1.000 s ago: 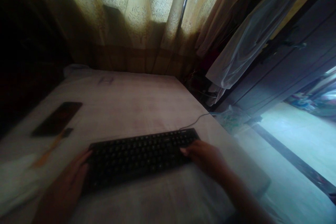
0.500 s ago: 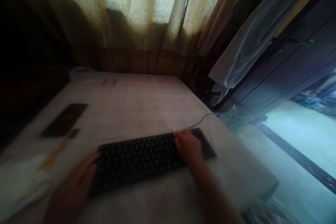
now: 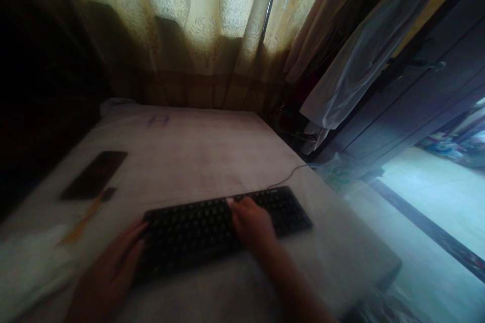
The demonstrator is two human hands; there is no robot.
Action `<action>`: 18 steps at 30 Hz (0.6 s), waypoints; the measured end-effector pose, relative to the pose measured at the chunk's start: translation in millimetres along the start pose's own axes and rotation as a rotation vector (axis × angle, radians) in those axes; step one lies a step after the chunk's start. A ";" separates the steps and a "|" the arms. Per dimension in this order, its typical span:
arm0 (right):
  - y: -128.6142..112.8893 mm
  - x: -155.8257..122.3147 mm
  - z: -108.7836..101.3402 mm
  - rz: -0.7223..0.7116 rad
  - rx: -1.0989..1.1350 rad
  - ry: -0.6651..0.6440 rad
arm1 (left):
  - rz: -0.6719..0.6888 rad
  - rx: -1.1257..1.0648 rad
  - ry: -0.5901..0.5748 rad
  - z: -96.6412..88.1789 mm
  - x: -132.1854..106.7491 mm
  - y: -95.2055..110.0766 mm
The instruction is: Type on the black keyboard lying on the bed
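Observation:
A black keyboard (image 3: pixel 189 234) lies slightly aslant on the cloth-covered table (image 3: pixel 197 151), its cable running off the back toward the right edge. My left hand (image 3: pixel 109 267) is at the keyboard's left end, fingers and thumb against its edge, holding it. Over the keys right of the middle is my right hand (image 3: pixel 253 224), its fingers closed together. A small pale bit shows at its fingertips; whether that is a held thing or a fingertip is too blurred to tell.
On the left lie a dark flat phone-like slab (image 3: pixel 94 174) and an orange-handled tool (image 3: pixel 81 224) with a dark end. White cloth or plastic (image 3: pixel 34 262) is at the near left. Curtains (image 3: pixel 204 35) hang behind the table; hanging clothes (image 3: pixel 348 86) and a door (image 3: pixel 417 75) are at right.
My right hand has slid left along the keyboard, uncovering more of its right-hand keys. My left hand and the keyboard have hardly moved.

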State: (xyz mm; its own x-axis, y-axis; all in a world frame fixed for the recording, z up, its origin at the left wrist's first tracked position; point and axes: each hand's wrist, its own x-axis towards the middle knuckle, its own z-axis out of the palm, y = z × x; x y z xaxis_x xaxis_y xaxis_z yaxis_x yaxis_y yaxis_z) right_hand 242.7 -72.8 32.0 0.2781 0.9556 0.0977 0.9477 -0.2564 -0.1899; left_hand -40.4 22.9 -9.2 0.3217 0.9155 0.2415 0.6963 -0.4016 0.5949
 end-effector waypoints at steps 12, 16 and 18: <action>9.4 23.7 -16.1 0.041 0.004 -0.001 | -0.003 -0.015 0.029 2.0 -0.1 1.5; 9.7 38.3 -11.8 0.066 -0.051 -0.042 | 0.002 -0.024 0.026 0.6 -1.2 3.7; 7.0 39.0 -9.3 0.042 -0.050 -0.056 | 0.006 -0.025 0.029 0.4 -1.9 3.5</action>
State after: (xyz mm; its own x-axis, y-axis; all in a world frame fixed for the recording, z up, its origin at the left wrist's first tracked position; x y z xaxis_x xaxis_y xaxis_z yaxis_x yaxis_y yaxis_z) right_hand 261.6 -38.8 43.6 0.3096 0.9502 0.0361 0.9425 -0.3017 -0.1438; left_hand -38.3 19.7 -7.9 0.3067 0.9136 0.2668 0.6784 -0.4065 0.6120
